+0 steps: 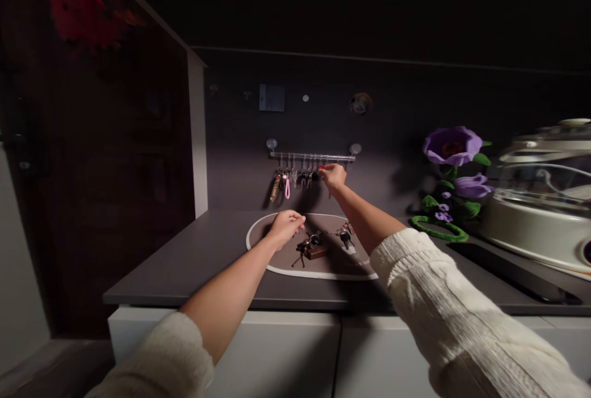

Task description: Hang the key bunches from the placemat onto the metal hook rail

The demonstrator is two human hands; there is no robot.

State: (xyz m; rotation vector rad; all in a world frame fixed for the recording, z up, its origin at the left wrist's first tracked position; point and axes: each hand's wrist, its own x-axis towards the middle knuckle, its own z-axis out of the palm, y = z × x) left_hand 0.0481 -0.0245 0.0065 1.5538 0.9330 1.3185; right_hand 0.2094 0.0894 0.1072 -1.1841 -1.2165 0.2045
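Note:
My right hand (333, 177) is raised to a clear hook rail (314, 156) on the dark wall. Its fingers pinch a small red item (321, 168) just below the hooks; its kind is too small to make out. Several keys (308, 177) hang just left of that hand, along with a pink strap (287, 187) and a brown key tag (276, 188). Low over an oval mat (258, 244), my left hand (285, 229) has its fingers pressed together. What it holds, if anything, cannot be seen. Beside it lie a bunch of keys with a brown block (316, 252) and another key bunch (345, 238).
A dark counter (184, 262) carries the mat above white cabinet doors (286, 349). Purple fabric flowers (452, 146) and a cream appliance with a clear lid (540, 219) stand at the right. A flat black object (512, 272) lies before them. A dark door (101, 170) is at left.

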